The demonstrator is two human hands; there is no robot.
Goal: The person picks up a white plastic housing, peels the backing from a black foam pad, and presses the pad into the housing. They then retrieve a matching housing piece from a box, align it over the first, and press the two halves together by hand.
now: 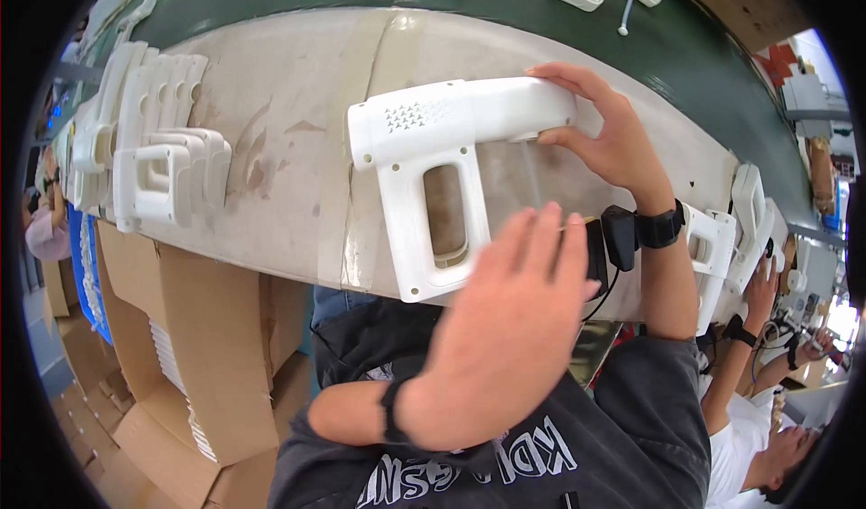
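A white plastic gun-shaped housing [433, 134] with a looped handle and a patch of small vent holes lies on the table in front of me. My right hand [600, 125] grips the rounded end of its barrel, fingers over the far side and thumb beneath. A thin pale rod [532, 173] runs from under the barrel toward my left fingertips. My left hand [510, 333] is held above the foot of the handle, back of the hand up, fingers stretched out and somewhat blurred. Its palm side is hidden, and whether it touches the rod I cannot tell.
Several similar white housings [149, 184] stand in a row at the left. More housings [713, 238] lie at the right, near another person's hand [762, 288]. An open cardboard box [194, 328] sits below the left table edge. Beyond the table runs a green surface [505, 4] with further parts.
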